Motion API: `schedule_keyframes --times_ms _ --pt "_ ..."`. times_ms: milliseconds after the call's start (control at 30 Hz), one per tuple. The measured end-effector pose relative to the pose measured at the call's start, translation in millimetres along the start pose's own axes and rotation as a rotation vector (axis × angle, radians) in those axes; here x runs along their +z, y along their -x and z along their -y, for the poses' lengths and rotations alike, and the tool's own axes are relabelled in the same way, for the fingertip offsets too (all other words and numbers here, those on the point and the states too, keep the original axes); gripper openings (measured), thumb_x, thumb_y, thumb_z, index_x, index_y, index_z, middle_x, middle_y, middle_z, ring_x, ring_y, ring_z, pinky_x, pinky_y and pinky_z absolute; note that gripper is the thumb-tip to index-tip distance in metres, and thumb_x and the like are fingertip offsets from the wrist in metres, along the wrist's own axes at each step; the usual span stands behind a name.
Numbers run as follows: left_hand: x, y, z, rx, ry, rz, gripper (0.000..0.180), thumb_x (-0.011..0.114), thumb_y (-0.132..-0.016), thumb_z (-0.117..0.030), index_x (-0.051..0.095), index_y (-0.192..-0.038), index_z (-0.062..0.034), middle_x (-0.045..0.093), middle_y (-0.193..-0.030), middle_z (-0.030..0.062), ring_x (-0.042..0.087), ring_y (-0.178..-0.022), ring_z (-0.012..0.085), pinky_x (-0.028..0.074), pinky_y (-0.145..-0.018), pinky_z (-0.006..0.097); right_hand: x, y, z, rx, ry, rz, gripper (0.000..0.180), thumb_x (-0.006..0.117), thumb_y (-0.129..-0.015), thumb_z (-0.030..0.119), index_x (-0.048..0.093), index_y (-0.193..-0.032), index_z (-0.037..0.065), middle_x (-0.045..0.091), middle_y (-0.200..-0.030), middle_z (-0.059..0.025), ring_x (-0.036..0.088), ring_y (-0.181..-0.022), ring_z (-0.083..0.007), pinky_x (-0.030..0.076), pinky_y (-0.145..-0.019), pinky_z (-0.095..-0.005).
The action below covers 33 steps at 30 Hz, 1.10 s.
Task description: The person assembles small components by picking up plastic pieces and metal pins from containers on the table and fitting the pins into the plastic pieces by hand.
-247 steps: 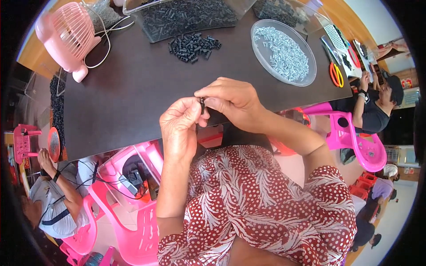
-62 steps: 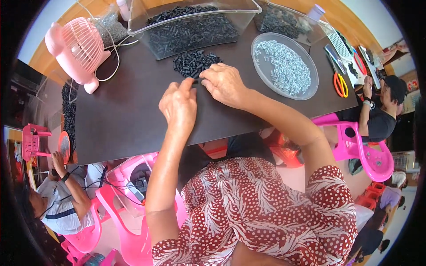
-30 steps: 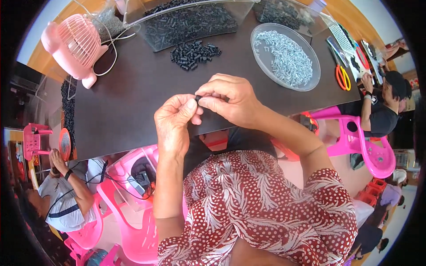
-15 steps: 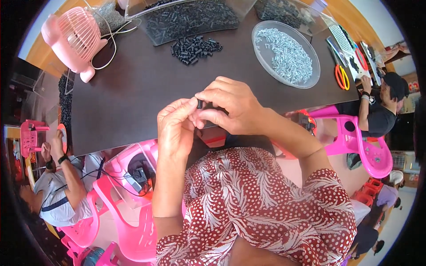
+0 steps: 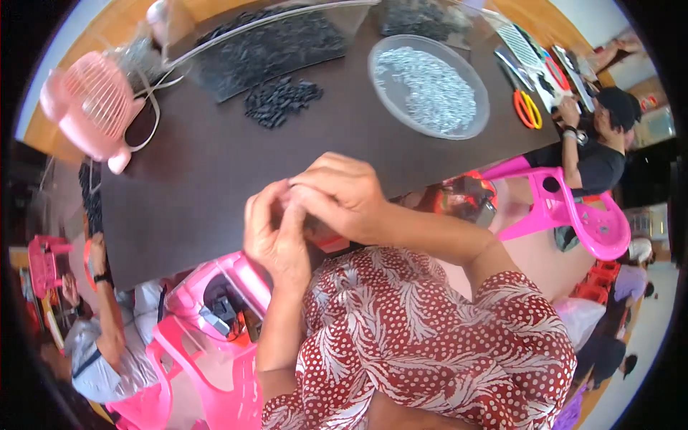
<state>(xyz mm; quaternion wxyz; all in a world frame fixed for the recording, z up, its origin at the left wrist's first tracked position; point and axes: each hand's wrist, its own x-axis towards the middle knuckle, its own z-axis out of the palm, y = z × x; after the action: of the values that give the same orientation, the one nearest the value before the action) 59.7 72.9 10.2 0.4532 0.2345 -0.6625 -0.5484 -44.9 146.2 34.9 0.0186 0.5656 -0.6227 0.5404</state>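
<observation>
Over the near edge of the table [image 5: 183, 183], the left hand [image 5: 276, 240] and right hand [image 5: 344, 197] meet at the fingertips, fingers bent inward. Blur and the fingers themselves hide the spot between, so whether either grips a piece cannot be told. Beyond them, a loose pile of small black pieces [image 5: 282, 102] lies toward the far edge, just before a clear bin [image 5: 208, 79]. Right of the pile, a round plate [image 5: 391, 87] bears silver pieces [image 5: 438, 92]; scissors [image 5: 527, 109] lie near the right edge, and a pink fan [image 5: 93, 107] stands at the far left corner.
</observation>
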Motion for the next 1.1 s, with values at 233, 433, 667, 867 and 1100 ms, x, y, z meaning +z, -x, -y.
schedule_keyframes --times_ms 233,433,667,867,1100 --pt "6 -2 -10 0.172 -0.272 0.042 0.018 0.066 -0.078 -0.005 0.064 -0.095 0.0013 0.06 -0.089 0.0102 0.058 -0.077 0.0186 0.048 -0.069 0.028 2 7 1 0.178 -0.099 -0.035 0.01 0.058 -0.08 0.005 0.062 -0.083 -0.003 0.06 -0.073 -0.0106 0.058 -0.065 -0.0208 0.046 -0.058 -0.0292" --pt "10 -6 -13 0.223 -0.296 0.082 0.015 0.066 -0.079 -0.006 0.065 -0.093 0.0013 0.061 -0.084 0.0109 0.059 -0.076 0.0195 0.048 -0.068 0.028 -10 9 -3 0.287 -0.127 0.045 0.013 0.057 -0.083 0.01 0.062 -0.082 -0.001 0.058 -0.071 -0.0105 0.057 -0.064 -0.0215 0.046 -0.058 -0.0302" --pt "12 -3 -4 -0.227 0.28 0.108 0.014 0.067 -0.075 0.0 0.063 -0.088 0.0026 0.063 -0.078 0.0082 0.058 -0.066 0.0119 0.053 -0.059 0.025 -95 -15 -48 0.17 0.575 -0.051 0.015 0.058 -0.079 0.016 0.065 -0.085 0.004 0.063 -0.081 -0.0125 0.061 -0.075 -0.0307 0.048 -0.067 -0.0367" --pt "8 -8 -5 -0.284 0.312 0.184 0.014 0.068 -0.073 0.002 0.062 -0.085 0.0009 0.063 -0.083 0.0106 0.058 -0.066 0.0128 0.052 -0.059 0.025 -139 -43 -144 0.23 0.868 0.106 0.018 0.056 -0.074 0.008 0.066 -0.089 0.005 0.062 -0.081 -0.0167 0.059 -0.078 -0.0342 0.048 -0.069 -0.042" --pt "6 -15 -2 -0.349 0.395 0.217 0.02 0.07 -0.068 0.007 0.061 -0.085 0.0015 0.063 -0.081 0.0122 0.058 -0.065 0.0121 0.05 -0.057 0.023 -147 -50 -156 0.139 0.997 0.264 0.019 0.055 -0.068 0.004 0.067 -0.08 0.011 0.059 -0.074 -0.0121 0.057 -0.079 -0.0306 0.047 -0.067 -0.0412"
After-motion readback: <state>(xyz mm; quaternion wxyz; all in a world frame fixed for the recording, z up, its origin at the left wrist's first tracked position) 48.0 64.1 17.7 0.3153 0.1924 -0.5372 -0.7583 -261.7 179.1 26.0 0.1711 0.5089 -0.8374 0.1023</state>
